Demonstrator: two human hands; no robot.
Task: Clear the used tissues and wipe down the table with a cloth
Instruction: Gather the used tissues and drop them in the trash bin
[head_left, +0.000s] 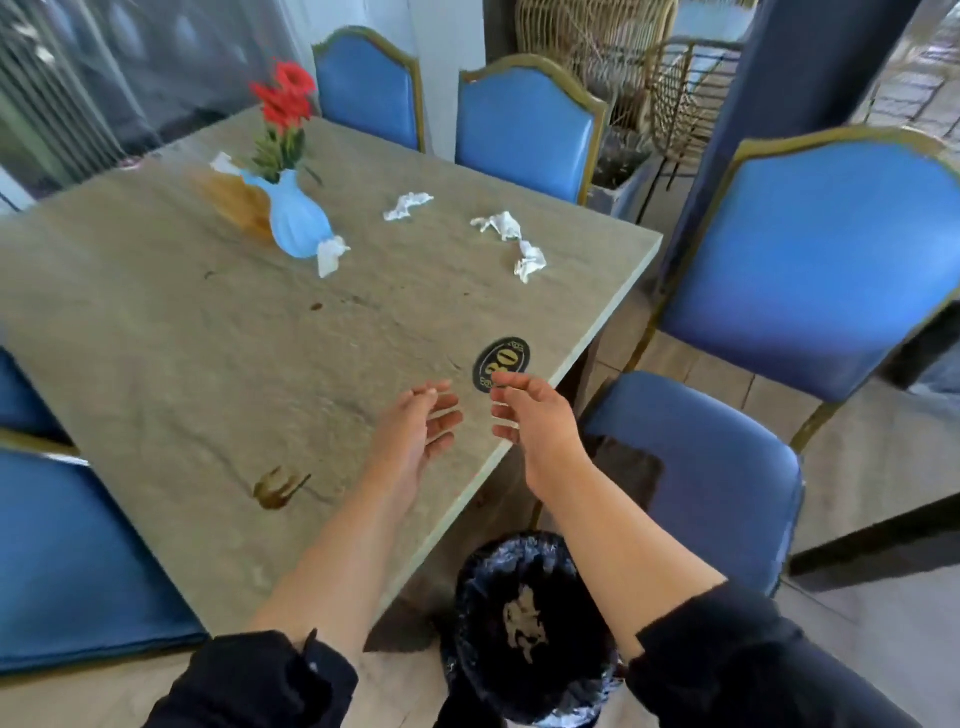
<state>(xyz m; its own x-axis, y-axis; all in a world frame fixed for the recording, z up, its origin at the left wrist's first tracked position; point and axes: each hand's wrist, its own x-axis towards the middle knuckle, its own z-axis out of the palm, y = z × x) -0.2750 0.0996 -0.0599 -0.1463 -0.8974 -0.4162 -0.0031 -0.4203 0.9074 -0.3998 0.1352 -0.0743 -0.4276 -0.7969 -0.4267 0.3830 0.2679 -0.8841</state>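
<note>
Holding both hands over the near table (182, 332) corner: my left hand (421, 431) and right hand (530, 415) face each other, fingers loosely spread, nothing in either. Four crumpled tissues lie on the far half: one (330, 254) touching the blue vase (296, 218), one (407, 206) mid-table, two (498, 224) (530, 262) near the right edge. Brown stain (278, 488) near me. Lined bin (530, 623) below, holding a tissue.

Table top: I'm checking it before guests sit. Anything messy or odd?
Yes. Crumpled tissues lie at the far end, one against the vase, and a brown smear marks the near edge.
</note>
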